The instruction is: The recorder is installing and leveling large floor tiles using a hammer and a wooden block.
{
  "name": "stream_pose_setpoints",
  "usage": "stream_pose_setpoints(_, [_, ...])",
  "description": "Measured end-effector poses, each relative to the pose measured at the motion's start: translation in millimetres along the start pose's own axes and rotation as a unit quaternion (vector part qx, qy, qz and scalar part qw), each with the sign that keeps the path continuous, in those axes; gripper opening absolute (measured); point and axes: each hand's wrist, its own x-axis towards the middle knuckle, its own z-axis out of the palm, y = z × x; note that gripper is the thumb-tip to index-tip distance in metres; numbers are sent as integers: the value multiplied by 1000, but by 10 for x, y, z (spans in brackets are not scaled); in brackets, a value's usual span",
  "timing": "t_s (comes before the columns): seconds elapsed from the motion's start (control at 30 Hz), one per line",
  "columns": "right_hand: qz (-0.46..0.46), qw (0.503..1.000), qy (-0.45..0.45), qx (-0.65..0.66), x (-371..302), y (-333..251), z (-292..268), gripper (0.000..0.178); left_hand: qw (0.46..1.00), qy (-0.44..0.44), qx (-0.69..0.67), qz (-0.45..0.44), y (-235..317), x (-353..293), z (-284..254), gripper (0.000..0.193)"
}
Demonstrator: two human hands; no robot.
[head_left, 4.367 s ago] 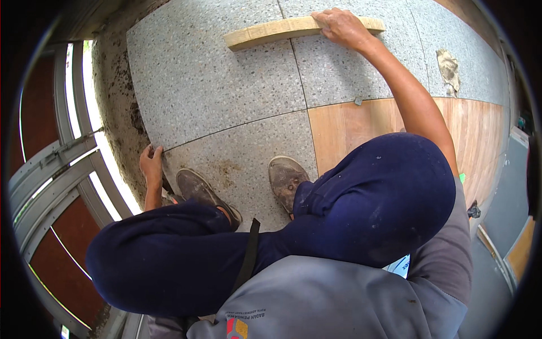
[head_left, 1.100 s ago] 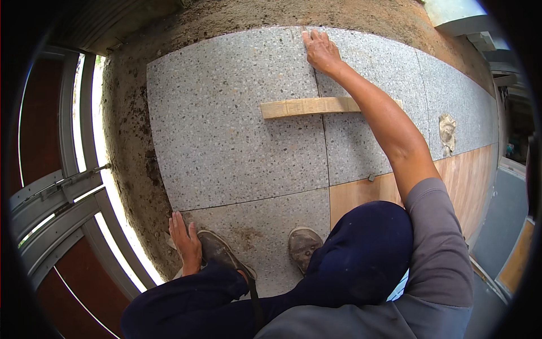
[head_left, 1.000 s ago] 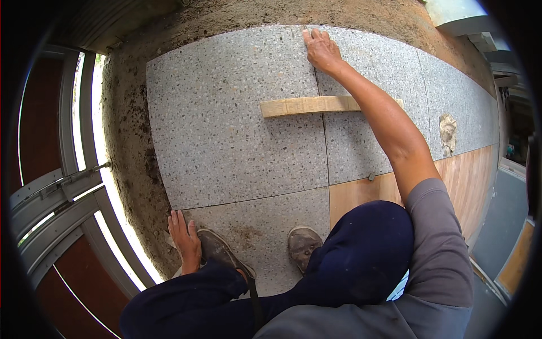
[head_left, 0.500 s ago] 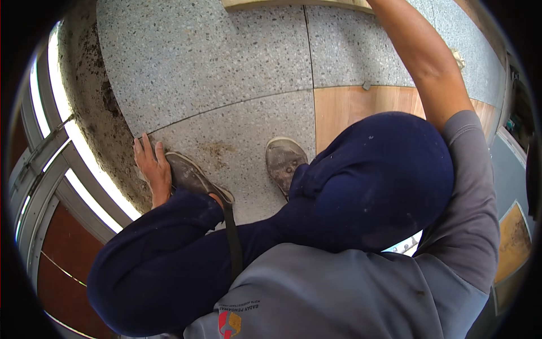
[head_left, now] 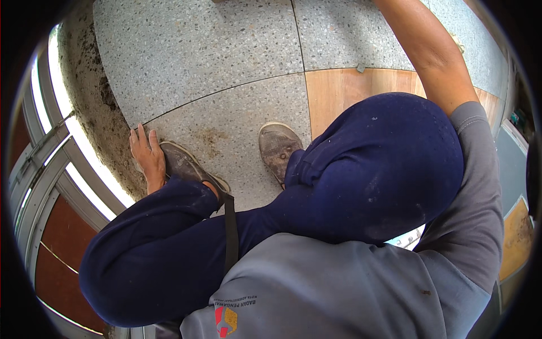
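Note:
My left hand (head_left: 148, 153) lies beside my left shoe (head_left: 182, 160), fingers stretched out and a little apart, with nothing in it. Its fingertips reach the edge of the speckled grey floor tiles (head_left: 192, 51), where they meet a strip of rough, soil-stained cement (head_left: 96, 107). My right forearm (head_left: 426, 39) stretches away past the upper edge of the picture. The right hand is out of sight, so what it touches does not show.
Wood-patterned flooring (head_left: 339, 96) adjoins the grey tiles on the right, with a small grey chip (head_left: 361, 68) at its far edge. Metal-framed panels (head_left: 62, 237) stand on the left. Dirt (head_left: 212, 141) marks the tile between my shoes.
The view has shifted slightly, so the floor and my feet appear a little higher. The pale wooden bar at the top has nearly left the picture. My left hand stays by the shoe.

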Motion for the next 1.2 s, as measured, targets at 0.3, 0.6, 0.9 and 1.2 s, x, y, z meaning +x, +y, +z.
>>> stream_pose_setpoints(0.3, [-95, 977, 192, 11, -1021, -1125, -315, 22, 999, 8, -28, -22, -37, -70, -9, 60])
stream_pose_setpoints(0.6, [-10, 999, 25, -38, -2986, -2023, 634, 49, 996, 5, -81, -49, 78, -27, -51, 57])
stream_pose_setpoints(0.9, [-6, 998, 43, -34, -3233, -2211, 840, 48, 990, 41, -104, -83, 121, 10, -180, 49])
stream_pose_setpoints(1.2, [-12, 998, 54, -11, -3256, -2218, 682, 50, 990, 112, -84, -28, -23, -33, 176, 51])
